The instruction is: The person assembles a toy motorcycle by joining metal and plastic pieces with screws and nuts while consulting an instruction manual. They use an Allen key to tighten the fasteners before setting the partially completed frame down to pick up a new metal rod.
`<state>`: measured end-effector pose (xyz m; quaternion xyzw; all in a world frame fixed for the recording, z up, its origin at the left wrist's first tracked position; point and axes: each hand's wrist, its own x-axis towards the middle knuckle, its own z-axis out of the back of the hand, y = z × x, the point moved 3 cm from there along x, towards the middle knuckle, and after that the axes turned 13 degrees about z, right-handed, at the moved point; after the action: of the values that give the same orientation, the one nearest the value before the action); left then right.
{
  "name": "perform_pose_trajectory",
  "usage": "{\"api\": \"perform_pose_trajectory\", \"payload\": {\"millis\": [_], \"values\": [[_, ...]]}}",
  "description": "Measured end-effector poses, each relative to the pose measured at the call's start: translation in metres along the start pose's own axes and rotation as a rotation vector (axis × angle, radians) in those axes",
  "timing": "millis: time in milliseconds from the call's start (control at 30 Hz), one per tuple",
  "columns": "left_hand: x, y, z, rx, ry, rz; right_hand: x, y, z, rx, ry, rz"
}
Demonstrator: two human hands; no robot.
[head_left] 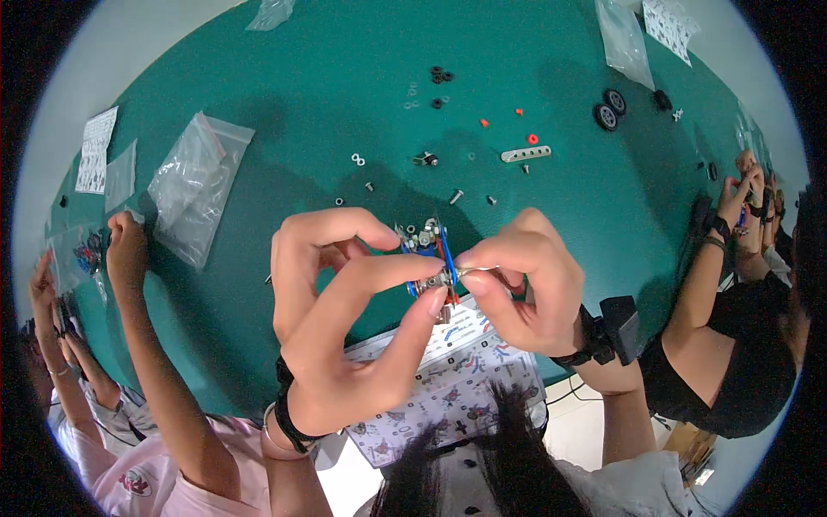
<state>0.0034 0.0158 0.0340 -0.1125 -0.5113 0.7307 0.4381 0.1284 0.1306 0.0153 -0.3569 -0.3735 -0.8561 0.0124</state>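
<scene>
Above the green tabletop (258, 103), a small toy model (429, 254) is held.
Its blue strips and shiny metal bits are pinched by left hand (345, 302) and right hand (525, 280) fingers.

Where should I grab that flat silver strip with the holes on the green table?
Pinch the silver strip across its two long edges near the middle, coming straight down from above. It lies flat on the green table, long and thin, with open space along both edges; a red piece lies just beyond it.
</scene>
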Motion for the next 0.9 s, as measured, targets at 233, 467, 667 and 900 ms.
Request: {"api": "perform_pose_trajectory", "payload": {"millis": [233,467,667,900], "values": [[0.001,-0.001,0.001,0.004,0.034,0.052,0.000,-0.003,0.001,-0.084,0.031,0.113],[0.001,0.005,-0.004,-0.108,0.133,0.166,-0.005,-0.008,0.004,-0.107,0.080,0.336],[0.003,0.009,0.000,-0.169,0.230,0.201,0.001,-0.001,0.004,-0.312,0.091,0.575],[0.003,0.017,0.000,-0.299,0.329,0.314,-0.002,0.001,-0.003,-0.332,0.018,0.645]]}}
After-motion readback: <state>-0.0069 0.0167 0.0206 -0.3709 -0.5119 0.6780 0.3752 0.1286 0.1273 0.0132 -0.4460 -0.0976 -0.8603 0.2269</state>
